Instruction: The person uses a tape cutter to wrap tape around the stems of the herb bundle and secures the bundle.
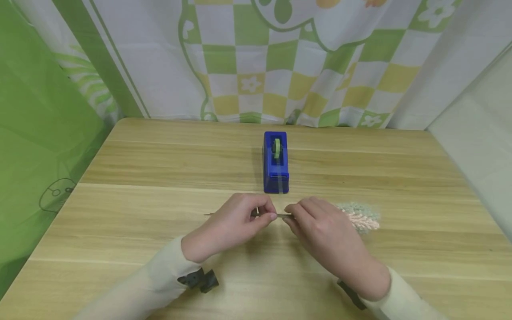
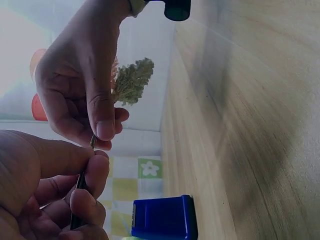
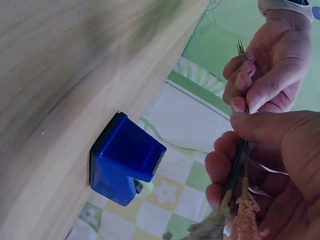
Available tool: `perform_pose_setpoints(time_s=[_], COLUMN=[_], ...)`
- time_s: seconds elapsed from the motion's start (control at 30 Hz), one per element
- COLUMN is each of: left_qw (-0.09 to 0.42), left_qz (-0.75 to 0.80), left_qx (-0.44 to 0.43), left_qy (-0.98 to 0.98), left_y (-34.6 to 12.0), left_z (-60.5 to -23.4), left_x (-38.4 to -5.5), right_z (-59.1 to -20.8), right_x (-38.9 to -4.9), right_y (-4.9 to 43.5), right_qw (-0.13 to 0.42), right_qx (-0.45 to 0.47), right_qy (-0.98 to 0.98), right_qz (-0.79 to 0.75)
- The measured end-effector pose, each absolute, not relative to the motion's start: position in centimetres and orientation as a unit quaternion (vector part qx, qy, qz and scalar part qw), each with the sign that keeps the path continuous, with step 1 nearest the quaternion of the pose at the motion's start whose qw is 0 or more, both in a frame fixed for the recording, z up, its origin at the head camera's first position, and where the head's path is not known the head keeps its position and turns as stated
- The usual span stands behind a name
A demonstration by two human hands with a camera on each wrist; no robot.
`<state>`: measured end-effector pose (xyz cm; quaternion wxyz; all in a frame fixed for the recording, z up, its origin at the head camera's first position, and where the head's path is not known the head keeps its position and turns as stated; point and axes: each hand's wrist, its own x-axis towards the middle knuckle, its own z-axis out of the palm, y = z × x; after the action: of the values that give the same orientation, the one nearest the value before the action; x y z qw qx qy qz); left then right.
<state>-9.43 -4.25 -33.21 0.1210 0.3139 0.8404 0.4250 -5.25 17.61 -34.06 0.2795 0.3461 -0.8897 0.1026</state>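
Note:
Two thin flower stems [image 1: 283, 216] lie together across both hands, above the wooden table. My left hand [image 1: 234, 220] pinches them between thumb and fingers, their thin tips poking out past its far side. Close beside it, my right hand [image 1: 326, 229] grips the same stems nearer the blossoms. Beyond the right hand the flower heads stick out: a pink one [image 3: 245, 220] and a grey-green one [image 2: 134, 80], side by side. In the right wrist view the thumb [image 3: 260, 125] of the right hand presses along the stems, and the fingertips of both hands almost meet.
A blue tape dispenser [image 1: 276, 178] with a roll of tape [image 1: 277, 149] stands on the table [image 1: 160, 164] just past the hands. Behind the table hangs a checked curtain [image 1: 280, 66]. A thin dark wire shape [image 1: 56, 193] shows at the left edge.

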Motion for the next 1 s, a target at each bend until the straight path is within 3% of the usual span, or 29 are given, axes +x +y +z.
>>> perform_pose_setpoints(time_s=[0.4, 1.0], left_qw=[0.122, 0.129], left_qz=[0.415, 0.409], left_qx=[0.317, 0.322], left_qy=[0.844, 0.844], left_y=[-4.4, -4.3], left_z=[-33.7, -33.6], left_x=[-9.4, -9.7], right_z=[-33.4, -34.0], right_x=[-5.3, -5.9], right_y=[18.1, 18.9], right_qw=[0.219, 0.233], right_qx=[0.364, 0.41], right_qy=[-0.902, -0.876], right_qz=[0.079, 0.099])
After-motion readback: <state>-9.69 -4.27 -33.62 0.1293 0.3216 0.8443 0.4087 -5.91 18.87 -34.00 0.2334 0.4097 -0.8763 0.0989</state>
